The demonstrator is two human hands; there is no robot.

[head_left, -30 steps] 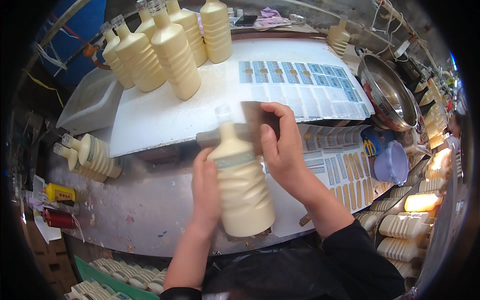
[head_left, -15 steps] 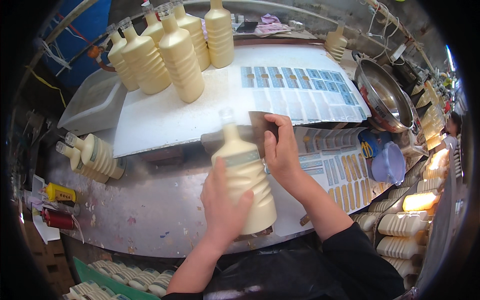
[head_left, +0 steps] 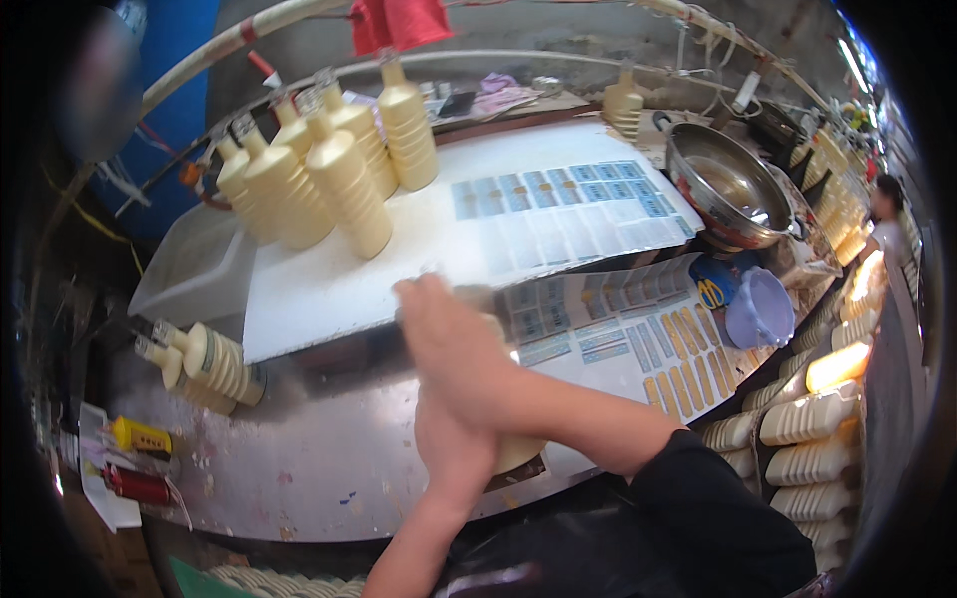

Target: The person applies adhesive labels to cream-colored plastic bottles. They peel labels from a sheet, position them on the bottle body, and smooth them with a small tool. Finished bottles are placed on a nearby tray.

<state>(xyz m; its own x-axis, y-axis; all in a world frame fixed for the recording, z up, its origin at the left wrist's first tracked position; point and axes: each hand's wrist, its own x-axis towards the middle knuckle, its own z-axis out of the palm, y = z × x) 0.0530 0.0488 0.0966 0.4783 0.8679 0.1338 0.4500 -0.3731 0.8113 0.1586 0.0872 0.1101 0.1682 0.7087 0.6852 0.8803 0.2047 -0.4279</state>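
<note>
- Our right hand [head_left: 449,344] is blurry, w/ fingers too smeared to count.
- It covers most of the cream bottle [head_left: 518,450]; only the bottom shows.
- Our left hand [head_left: 454,448] is half hidden under the right arm.
- Labels [head_left: 558,204] on the white board: print too small to read.
- Red thing [head_left: 399,22] up top is cut off.

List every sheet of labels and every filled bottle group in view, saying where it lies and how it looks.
Label sheet: far on white board, rows of pale blue rectangles.
Label sheet: right of both hands, blue rectangles and yellow strips.
Cream bottles: standing upright, far left.
Held bottle: cream, mostly hidden under left hand and right hand.
</note>
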